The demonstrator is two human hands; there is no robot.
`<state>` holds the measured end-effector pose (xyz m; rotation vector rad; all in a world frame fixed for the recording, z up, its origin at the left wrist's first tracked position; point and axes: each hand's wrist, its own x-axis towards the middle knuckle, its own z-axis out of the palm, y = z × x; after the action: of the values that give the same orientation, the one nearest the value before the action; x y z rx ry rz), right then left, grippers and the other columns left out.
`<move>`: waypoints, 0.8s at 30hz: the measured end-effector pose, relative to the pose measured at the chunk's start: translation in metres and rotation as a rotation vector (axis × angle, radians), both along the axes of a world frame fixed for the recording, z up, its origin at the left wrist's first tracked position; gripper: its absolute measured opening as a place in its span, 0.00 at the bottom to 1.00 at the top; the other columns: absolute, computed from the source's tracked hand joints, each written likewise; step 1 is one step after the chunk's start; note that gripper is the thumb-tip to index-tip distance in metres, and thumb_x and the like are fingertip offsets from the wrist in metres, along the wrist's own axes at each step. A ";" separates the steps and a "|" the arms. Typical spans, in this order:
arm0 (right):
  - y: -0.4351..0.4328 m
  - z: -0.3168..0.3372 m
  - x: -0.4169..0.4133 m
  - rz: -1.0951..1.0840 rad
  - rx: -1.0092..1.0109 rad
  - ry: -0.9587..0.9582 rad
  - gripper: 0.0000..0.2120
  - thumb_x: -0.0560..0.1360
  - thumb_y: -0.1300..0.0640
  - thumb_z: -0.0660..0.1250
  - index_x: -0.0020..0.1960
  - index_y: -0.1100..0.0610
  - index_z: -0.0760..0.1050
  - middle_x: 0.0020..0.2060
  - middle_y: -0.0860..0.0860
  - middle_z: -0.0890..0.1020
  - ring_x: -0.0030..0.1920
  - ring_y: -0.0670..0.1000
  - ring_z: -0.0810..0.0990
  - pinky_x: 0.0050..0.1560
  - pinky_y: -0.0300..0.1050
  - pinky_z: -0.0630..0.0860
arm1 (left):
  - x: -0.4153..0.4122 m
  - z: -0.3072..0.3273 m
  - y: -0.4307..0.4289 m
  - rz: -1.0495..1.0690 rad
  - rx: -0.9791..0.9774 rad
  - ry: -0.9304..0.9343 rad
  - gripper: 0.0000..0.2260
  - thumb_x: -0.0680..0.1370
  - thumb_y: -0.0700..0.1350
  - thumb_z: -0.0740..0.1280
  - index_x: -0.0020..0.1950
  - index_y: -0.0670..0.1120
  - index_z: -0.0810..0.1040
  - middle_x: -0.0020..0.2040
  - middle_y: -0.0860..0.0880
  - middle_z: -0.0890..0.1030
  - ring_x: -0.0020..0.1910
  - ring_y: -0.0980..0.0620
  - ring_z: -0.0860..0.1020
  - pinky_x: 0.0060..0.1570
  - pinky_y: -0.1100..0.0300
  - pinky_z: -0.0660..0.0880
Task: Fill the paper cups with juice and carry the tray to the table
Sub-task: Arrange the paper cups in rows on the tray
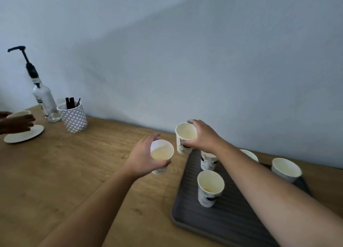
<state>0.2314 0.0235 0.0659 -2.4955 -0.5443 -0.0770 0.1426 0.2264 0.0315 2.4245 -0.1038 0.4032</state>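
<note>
A grey ribbed tray (230, 220) lies on the wooden counter at the right. My left hand (143, 159) grips a white paper cup (161, 151) tilted toward me, with yellow juice inside, just left of the tray. My right hand (203, 135) is closed around another printed paper cup (186, 135) at the tray's far left corner; whether it holds juice is unclear. On the tray stand a near cup (210, 187) with a little juice, a cup (207, 160) partly behind my right forearm, a far cup (249, 155) mostly hidden, and a cup (285, 169) at the right edge.
At the far left stand a clear pump bottle (45, 100), a patterned pot (73, 117) with dark sticks and stacked white plates (24, 135). Another person's hand (16, 123) rests over the plates. A grey wall runs behind the counter (74, 172).
</note>
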 end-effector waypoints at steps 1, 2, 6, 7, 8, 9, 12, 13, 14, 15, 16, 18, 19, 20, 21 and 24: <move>-0.013 0.010 -0.008 -0.026 0.021 -0.016 0.41 0.66 0.48 0.77 0.73 0.55 0.63 0.69 0.52 0.69 0.68 0.51 0.68 0.62 0.40 0.63 | 0.000 0.011 -0.006 -0.017 0.001 -0.038 0.39 0.63 0.54 0.79 0.70 0.50 0.67 0.62 0.54 0.74 0.62 0.57 0.70 0.57 0.68 0.61; -0.025 0.018 -0.014 -0.053 0.040 -0.025 0.41 0.66 0.48 0.77 0.73 0.55 0.63 0.69 0.52 0.69 0.68 0.51 0.69 0.62 0.40 0.63 | 0.001 0.020 -0.013 -0.036 -0.005 -0.068 0.39 0.63 0.53 0.79 0.70 0.50 0.67 0.62 0.54 0.74 0.62 0.57 0.70 0.57 0.69 0.60; -0.085 0.037 -0.051 -0.206 0.068 -0.068 0.40 0.66 0.48 0.77 0.73 0.54 0.64 0.69 0.51 0.70 0.67 0.51 0.69 0.59 0.38 0.63 | -0.004 0.048 -0.058 -0.179 -0.028 -0.128 0.39 0.64 0.52 0.79 0.71 0.52 0.66 0.61 0.55 0.73 0.60 0.57 0.70 0.59 0.67 0.62; -0.098 0.038 -0.059 -0.241 0.062 -0.069 0.40 0.66 0.49 0.77 0.73 0.54 0.64 0.69 0.51 0.70 0.67 0.51 0.69 0.59 0.38 0.63 | -0.005 0.051 -0.070 -0.212 -0.035 -0.135 0.38 0.64 0.52 0.78 0.71 0.52 0.66 0.61 0.55 0.73 0.60 0.58 0.70 0.60 0.67 0.62; -0.114 0.038 -0.069 -0.285 0.055 -0.071 0.40 0.66 0.49 0.77 0.73 0.54 0.64 0.69 0.51 0.70 0.67 0.51 0.69 0.58 0.38 0.63 | -0.008 0.054 -0.084 -0.252 -0.042 -0.138 0.38 0.64 0.53 0.78 0.71 0.51 0.66 0.61 0.55 0.73 0.60 0.59 0.70 0.60 0.67 0.62; -0.128 0.038 -0.080 -0.327 0.050 -0.072 0.39 0.66 0.49 0.76 0.73 0.54 0.64 0.68 0.51 0.70 0.67 0.51 0.70 0.58 0.38 0.63 | -0.010 0.055 -0.098 -0.290 -0.050 -0.137 0.38 0.64 0.53 0.78 0.70 0.51 0.66 0.61 0.54 0.73 0.60 0.58 0.70 0.60 0.67 0.62; -0.166 0.032 -0.108 -0.427 0.041 -0.068 0.39 0.66 0.49 0.77 0.72 0.55 0.65 0.67 0.52 0.71 0.65 0.52 0.71 0.57 0.39 0.64 | -0.017 0.053 -0.138 -0.380 -0.073 -0.115 0.39 0.64 0.54 0.78 0.71 0.51 0.65 0.62 0.53 0.73 0.62 0.56 0.71 0.61 0.66 0.63; -0.178 0.029 -0.118 -0.457 0.034 -0.060 0.38 0.65 0.49 0.77 0.71 0.55 0.65 0.66 0.52 0.71 0.65 0.52 0.71 0.57 0.39 0.65 | -0.021 0.049 -0.151 -0.406 -0.079 -0.098 0.38 0.64 0.54 0.77 0.71 0.51 0.65 0.63 0.54 0.73 0.63 0.56 0.70 0.62 0.66 0.63; -0.189 0.024 -0.127 -0.486 0.025 -0.054 0.38 0.65 0.49 0.77 0.71 0.55 0.66 0.66 0.52 0.72 0.64 0.52 0.71 0.57 0.39 0.65 | -0.024 0.045 -0.163 -0.426 -0.081 -0.076 0.38 0.65 0.54 0.77 0.71 0.51 0.65 0.63 0.54 0.72 0.63 0.55 0.70 0.61 0.65 0.64; -0.198 0.017 -0.136 -0.513 0.015 -0.042 0.38 0.65 0.49 0.77 0.71 0.55 0.66 0.65 0.52 0.72 0.64 0.52 0.72 0.57 0.40 0.66 | -0.027 0.039 -0.175 -0.442 -0.077 -0.049 0.38 0.65 0.54 0.77 0.71 0.51 0.65 0.64 0.54 0.72 0.63 0.55 0.70 0.61 0.65 0.64; -0.207 0.010 -0.143 -0.536 0.008 -0.034 0.38 0.64 0.49 0.77 0.70 0.55 0.67 0.65 0.52 0.73 0.63 0.53 0.72 0.57 0.41 0.67 | -0.031 0.032 -0.186 -0.455 -0.071 -0.021 0.38 0.65 0.53 0.77 0.71 0.51 0.65 0.64 0.53 0.72 0.64 0.54 0.70 0.61 0.65 0.64; -0.221 -0.010 -0.154 -0.566 0.013 0.001 0.39 0.62 0.49 0.78 0.70 0.55 0.68 0.65 0.53 0.73 0.62 0.53 0.73 0.58 0.42 0.69 | -0.036 0.014 -0.204 -0.467 -0.057 0.028 0.38 0.65 0.53 0.76 0.71 0.50 0.65 0.65 0.52 0.72 0.64 0.52 0.71 0.62 0.63 0.65; -0.226 -0.019 -0.159 -0.574 0.024 0.032 0.40 0.62 0.49 0.78 0.70 0.55 0.68 0.65 0.52 0.73 0.63 0.53 0.72 0.59 0.43 0.69 | -0.038 0.006 -0.211 -0.472 -0.047 0.052 0.38 0.65 0.54 0.76 0.71 0.50 0.65 0.66 0.52 0.72 0.65 0.52 0.70 0.63 0.63 0.65; -0.230 -0.028 -0.162 -0.574 0.032 0.062 0.40 0.62 0.50 0.78 0.71 0.55 0.67 0.65 0.52 0.72 0.64 0.53 0.72 0.59 0.43 0.69 | -0.040 -0.003 -0.217 -0.477 -0.036 0.077 0.38 0.65 0.54 0.76 0.71 0.50 0.65 0.66 0.52 0.71 0.66 0.53 0.70 0.63 0.64 0.64; -0.234 -0.037 -0.164 -0.569 0.038 0.088 0.40 0.62 0.51 0.78 0.71 0.55 0.67 0.64 0.52 0.71 0.65 0.53 0.71 0.60 0.42 0.68 | -0.041 -0.011 -0.222 -0.481 -0.025 0.103 0.38 0.65 0.54 0.76 0.72 0.49 0.64 0.67 0.52 0.71 0.66 0.53 0.69 0.63 0.64 0.64; -0.239 -0.059 -0.165 -0.547 0.030 0.128 0.39 0.62 0.52 0.77 0.70 0.55 0.67 0.63 0.53 0.71 0.64 0.53 0.71 0.60 0.43 0.69 | -0.042 -0.030 -0.231 -0.457 0.009 0.151 0.39 0.66 0.54 0.75 0.73 0.48 0.63 0.68 0.51 0.70 0.68 0.51 0.68 0.66 0.60 0.65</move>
<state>0.0663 -0.2152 0.0067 -2.5278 0.1998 -0.1327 0.1004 -0.0043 0.0015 2.3372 -0.5797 0.0124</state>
